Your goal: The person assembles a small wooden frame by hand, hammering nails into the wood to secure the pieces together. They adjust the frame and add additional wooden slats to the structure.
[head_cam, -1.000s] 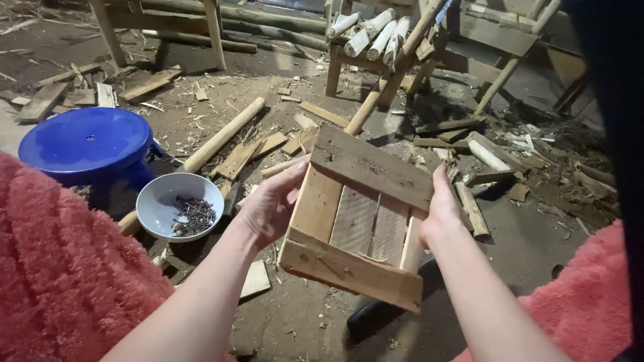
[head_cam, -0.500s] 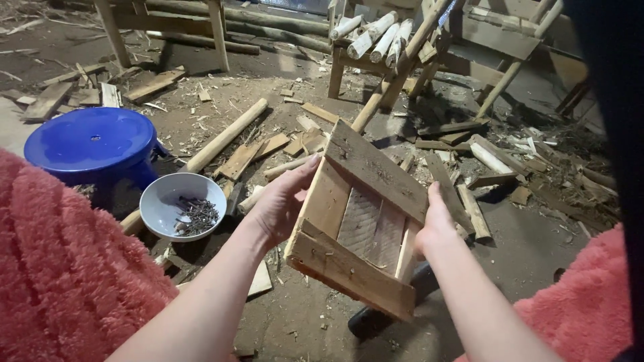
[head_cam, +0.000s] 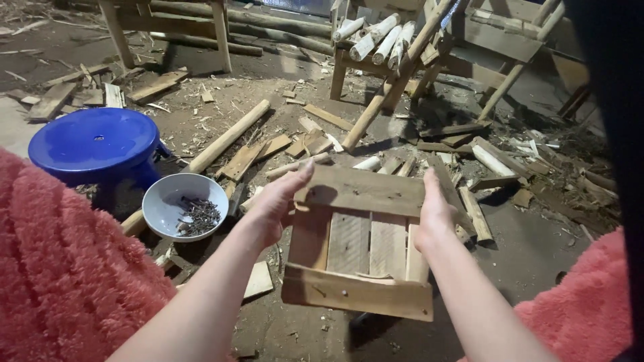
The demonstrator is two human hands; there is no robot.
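I hold a small shallow wooden crate made of rough slats in front of me, above a dirt floor. My left hand grips its left side, with the fingers over the far board. My right hand presses flat against its right side. The crate lies nearly level, its open face up, and its near board shows a few nail heads. Fuzzy red sleeves cover both of my arms at the frame's lower corners.
A white bowl holding dark nails sits on the floor at left, beside a blue plastic stool. Round wooden poles and offcuts lie scattered about. A sawhorse-like rack stacked with short logs stands at the back.
The crate has turned from a tilted, angled pose to nearly level and square to me. Both hands shifted with it and kept their hold.
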